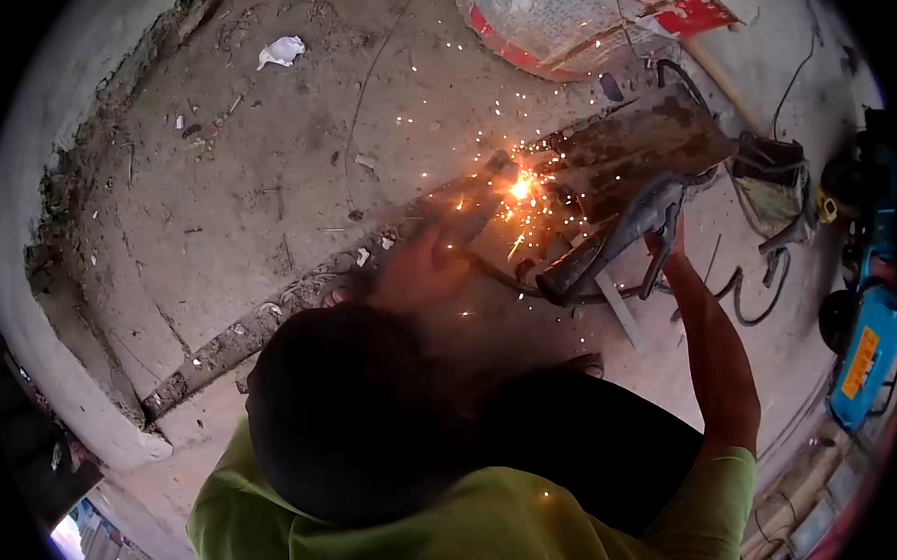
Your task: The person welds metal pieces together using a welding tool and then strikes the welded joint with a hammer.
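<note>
My left hand (423, 269), hazy in smoke and glare, closes around the lower end of a dark bar-shaped piece (481, 200). Its far end reaches the bright orange sparks (521, 187); I cannot make out its exact kind. My left forearm is hidden behind a dark rounded shape. My right hand (673, 238) grips a dark grey tool with a handle and a curved body (638, 218), right of the sparks. A rusty brown metal plate (653, 143) lies behind the sparks, and a black cable (514, 281) curves between the two hands.
A red and white sack-like container (547, 20) lies at the far side. A pale flat strip (622, 312) and a wooden handle (725, 86) lie nearby. At the right stands a blue machine (865, 357) with an orange label. White scrap (281, 52) lies on the dusty floor.
</note>
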{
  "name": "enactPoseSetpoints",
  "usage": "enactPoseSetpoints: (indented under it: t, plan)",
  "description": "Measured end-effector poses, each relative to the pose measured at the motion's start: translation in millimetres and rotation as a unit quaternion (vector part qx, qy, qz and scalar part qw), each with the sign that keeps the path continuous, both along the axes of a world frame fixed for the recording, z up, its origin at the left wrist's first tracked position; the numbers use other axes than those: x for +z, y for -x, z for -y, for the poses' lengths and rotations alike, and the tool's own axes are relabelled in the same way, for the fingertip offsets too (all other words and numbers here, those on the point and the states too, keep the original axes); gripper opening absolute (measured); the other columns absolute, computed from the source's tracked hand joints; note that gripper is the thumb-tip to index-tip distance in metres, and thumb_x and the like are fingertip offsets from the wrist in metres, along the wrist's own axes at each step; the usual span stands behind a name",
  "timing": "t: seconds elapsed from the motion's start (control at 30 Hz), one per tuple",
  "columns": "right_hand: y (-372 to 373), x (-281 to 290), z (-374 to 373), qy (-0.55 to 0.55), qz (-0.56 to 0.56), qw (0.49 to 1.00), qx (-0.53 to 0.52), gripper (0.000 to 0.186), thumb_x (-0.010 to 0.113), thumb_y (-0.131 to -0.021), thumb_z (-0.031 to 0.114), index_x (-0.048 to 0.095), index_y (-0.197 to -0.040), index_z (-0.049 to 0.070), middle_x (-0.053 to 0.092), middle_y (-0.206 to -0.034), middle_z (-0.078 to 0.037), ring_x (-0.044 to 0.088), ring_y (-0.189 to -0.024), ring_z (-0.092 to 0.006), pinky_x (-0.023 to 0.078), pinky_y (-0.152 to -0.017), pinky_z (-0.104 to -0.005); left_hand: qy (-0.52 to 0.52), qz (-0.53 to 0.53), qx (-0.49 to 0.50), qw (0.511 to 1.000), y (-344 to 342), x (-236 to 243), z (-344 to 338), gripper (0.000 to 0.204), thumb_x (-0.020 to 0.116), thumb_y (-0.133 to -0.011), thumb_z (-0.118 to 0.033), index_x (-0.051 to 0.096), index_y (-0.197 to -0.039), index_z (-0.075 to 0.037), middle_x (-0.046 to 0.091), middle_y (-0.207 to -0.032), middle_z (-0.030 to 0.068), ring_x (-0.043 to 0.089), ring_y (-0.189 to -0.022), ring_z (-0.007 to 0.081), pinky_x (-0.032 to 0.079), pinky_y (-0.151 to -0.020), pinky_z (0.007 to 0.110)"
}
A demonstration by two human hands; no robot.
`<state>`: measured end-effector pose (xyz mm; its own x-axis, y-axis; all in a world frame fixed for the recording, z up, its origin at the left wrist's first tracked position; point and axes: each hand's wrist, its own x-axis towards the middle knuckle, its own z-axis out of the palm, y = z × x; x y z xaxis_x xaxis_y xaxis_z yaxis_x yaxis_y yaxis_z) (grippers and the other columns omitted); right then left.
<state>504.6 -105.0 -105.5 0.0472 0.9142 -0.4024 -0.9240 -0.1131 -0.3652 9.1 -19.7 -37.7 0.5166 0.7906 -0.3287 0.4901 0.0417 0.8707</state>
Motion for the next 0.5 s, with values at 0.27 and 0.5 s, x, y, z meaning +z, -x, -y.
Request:
enactPoseSetpoints:
  t: [0.27, 0.5]
  plan:
    - [-2.4, 23.9, -4.8, -0.006, 0.198, 0.980, 0.015, 0.029, 0.053, -0.109, 0.029, 0.059, -0.128, 0.008, 0.068, -0.120, -0.007, 0.066, -0.112, -0.0205, 0.055, -0.099, -0.0365, 0.096, -0.078, -0.011, 0.992, -12.8, 15.6, -9.0, 0.066, 0.078, -0.082, -0.047, 0.060, -0.129, -0.004, 0.072, -0.111, 0.0274, 0.069, -0.109, 0.0463, 0.055, -0.093, 0.051]
    - [-10.4, 18.3, -4.7, -0.038, 0.236, 0.969, 0.056, 0.031, 0.050, -0.110, 0.031, 0.059, -0.128, 0.008, 0.068, -0.122, -0.007, 0.066, -0.113, -0.0210, 0.054, -0.101, -0.0371, 0.090, -0.104, -0.018, 0.990, -13.5, 18.3, -10.5, 0.057, 0.077, -0.083, -0.045, 0.060, -0.121, -0.006, 0.072, -0.106, 0.0271, 0.069, -0.103, 0.0477, 0.055, -0.088, 0.051]
